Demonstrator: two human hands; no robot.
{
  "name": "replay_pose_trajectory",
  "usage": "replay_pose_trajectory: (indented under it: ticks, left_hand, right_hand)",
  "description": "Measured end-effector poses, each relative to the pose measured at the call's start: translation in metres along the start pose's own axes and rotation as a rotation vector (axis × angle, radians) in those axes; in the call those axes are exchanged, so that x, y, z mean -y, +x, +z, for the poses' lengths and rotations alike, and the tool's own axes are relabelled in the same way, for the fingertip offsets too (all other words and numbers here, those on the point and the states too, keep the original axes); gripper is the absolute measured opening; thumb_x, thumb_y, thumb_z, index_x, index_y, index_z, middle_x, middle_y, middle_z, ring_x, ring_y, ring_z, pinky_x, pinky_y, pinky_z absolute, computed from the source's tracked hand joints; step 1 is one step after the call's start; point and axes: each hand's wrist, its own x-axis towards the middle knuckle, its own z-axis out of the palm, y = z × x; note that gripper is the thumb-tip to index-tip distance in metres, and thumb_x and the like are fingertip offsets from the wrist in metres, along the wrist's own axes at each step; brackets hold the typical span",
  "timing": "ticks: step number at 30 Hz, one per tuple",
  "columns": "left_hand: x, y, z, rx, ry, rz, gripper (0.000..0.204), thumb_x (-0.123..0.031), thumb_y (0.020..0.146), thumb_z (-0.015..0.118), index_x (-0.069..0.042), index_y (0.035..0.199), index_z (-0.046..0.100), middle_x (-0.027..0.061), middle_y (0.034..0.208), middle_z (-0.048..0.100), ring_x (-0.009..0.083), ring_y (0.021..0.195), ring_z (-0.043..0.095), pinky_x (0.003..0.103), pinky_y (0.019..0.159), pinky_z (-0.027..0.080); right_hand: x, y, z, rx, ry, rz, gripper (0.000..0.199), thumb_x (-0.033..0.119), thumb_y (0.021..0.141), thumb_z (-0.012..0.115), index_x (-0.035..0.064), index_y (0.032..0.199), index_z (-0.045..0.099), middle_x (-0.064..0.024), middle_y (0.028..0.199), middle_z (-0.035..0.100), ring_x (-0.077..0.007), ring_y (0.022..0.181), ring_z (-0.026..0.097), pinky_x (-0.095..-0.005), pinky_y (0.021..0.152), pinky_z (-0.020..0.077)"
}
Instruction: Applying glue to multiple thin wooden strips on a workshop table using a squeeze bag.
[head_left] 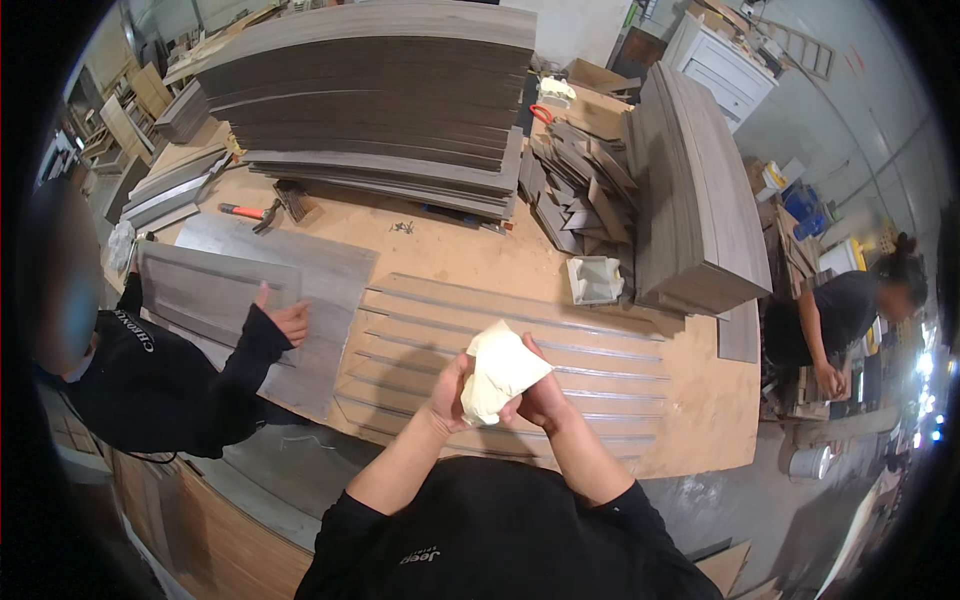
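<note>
A crumpled pale yellow cloth (pixel 502 372) is held up in front of me between both hands. My left hand (pixel 449 396) is closed on its left side, and my right hand (pixel 543 392) grips it from the right. Some fingers are hidden behind the cloth. Beneath my hands, several thin wooden strips (pixel 600 373) lie in spaced parallel rows across the wooden worktable (pixel 715 425). Shiny grey lines run along the strips' edges.
At left, a co-worker's hand (pixel 289 318) rests by a grey framed panel (pixel 215 283). A hammer (pixel 250 213) lies near tall stacked grey boards (pixel 370 100). Wood offcuts (pixel 580 190), a white box (pixel 595 280) and another board stack (pixel 690 190) stand right. Another person works beyond.
</note>
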Motion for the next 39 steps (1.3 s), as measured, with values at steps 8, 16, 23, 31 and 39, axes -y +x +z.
replay_pose_trajectory:
  ticks: [8,16,23,31,39]
  left_hand:
    - [-0.007,-0.015,0.003,-0.344,0.397,-0.303,0.067,-0.059,0.102,0.032,-0.008,0.142,0.049,0.0222,0.109,0.066,0.0375,0.091,0.069,0.047,0.080,0.057]
    - [0.023,-0.013,0.012,-0.481,1.227,0.275,0.089,-0.007,0.086,0.076,-0.007,0.155,0.020,0.0148,0.147,0.039,0.0215,0.130,0.049,0.038,0.100,0.049]
    - [-0.032,-0.007,0.028,-0.010,0.873,0.128,0.057,-0.014,0.079,0.084,-0.005,0.128,0.056,0.0049,0.123,0.062,0.0157,0.118,0.057,0.033,0.099,0.047]
    - [-0.038,0.004,0.063,0.026,2.056,0.219,0.058,-0.011,0.072,0.081,-0.015,0.128,0.065,0.0101,0.136,0.059,0.0307,0.133,0.049,0.047,0.113,0.033]
    - [-0.038,0.002,0.053,-0.265,1.988,0.204,0.055,-0.011,0.080,0.077,-0.011,0.132,0.061,0.0141,0.142,0.054,0.0301,0.130,0.052,0.038,0.108,0.042]
  right_hand:
    - [-0.024,0.013,-0.018,0.106,0.378,-0.111,0.052,0.057,0.102,0.046,0.0077,0.116,0.057,-0.0113,0.103,0.068,-0.0209,0.091,0.067,-0.0399,0.081,0.0565]
    - [0.001,-0.009,0.044,-0.587,0.102,-0.423,0.046,0.048,0.104,0.045,0.0048,0.116,0.056,-0.0078,0.104,0.064,-0.0216,0.091,0.064,-0.0386,0.077,0.0533]
    - [-0.003,-0.037,-0.046,0.098,0.250,-0.303,0.073,0.071,0.097,0.039,0.0052,0.109,0.069,-0.0152,0.116,0.067,-0.0263,0.109,0.062,-0.0462,0.091,0.0522]
    - [-0.033,-0.029,-0.044,0.478,0.603,0.198,0.090,0.077,0.089,0.043,0.0099,0.149,0.039,-0.0191,0.130,0.062,-0.0490,0.097,0.068,-0.0652,0.062,0.0598]
    - [-0.016,-0.037,-0.035,-0.010,0.339,0.044,0.068,0.057,0.091,0.059,0.0118,0.140,0.047,-0.0150,0.124,0.065,-0.0329,0.100,0.070,-0.0482,0.058,0.0632]
